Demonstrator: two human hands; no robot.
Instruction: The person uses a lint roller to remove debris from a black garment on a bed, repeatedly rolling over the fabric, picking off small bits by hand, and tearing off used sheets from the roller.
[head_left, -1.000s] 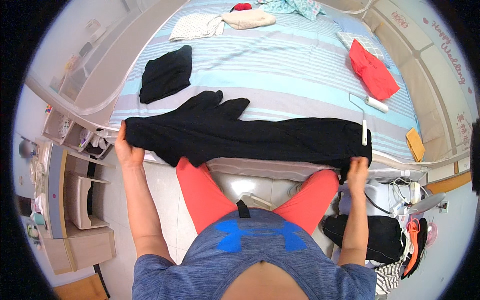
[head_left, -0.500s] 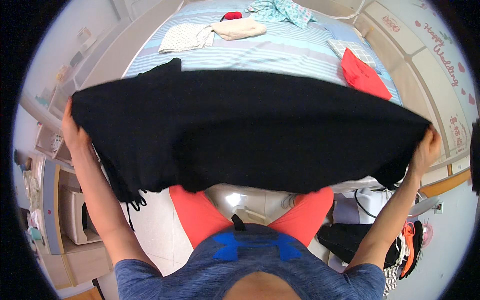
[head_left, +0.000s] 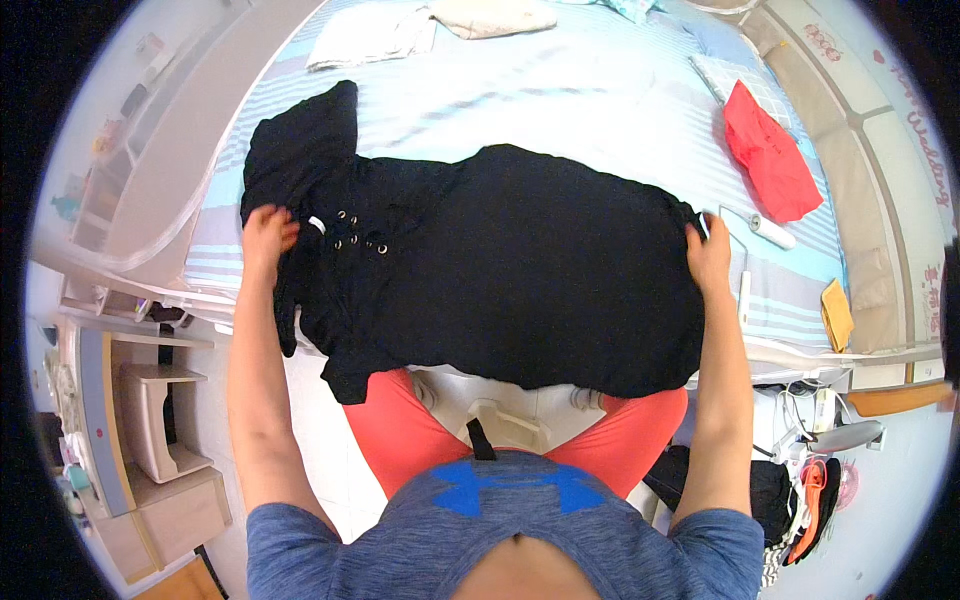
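No longer stretched up in the air, the black garment (head_left: 540, 270) lies spread, mostly on the bed (head_left: 600, 115), its broad side laid out between the left hand (head_left: 268, 240) and right hand (head_left: 709, 250), both curled at its ends, whether gripping I cannot tell.

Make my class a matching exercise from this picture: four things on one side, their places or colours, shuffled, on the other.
Column one
1. Garment
2. Left hand
3. Lint roller
4. Yellow item

Column two
A. White, just right of the right hand
B. Black, spread out between the two hands
C. At the near right corner of the bed
D. At the end with the metal rings

Right pairs: 1-B, 2-D, 3-A, 4-C
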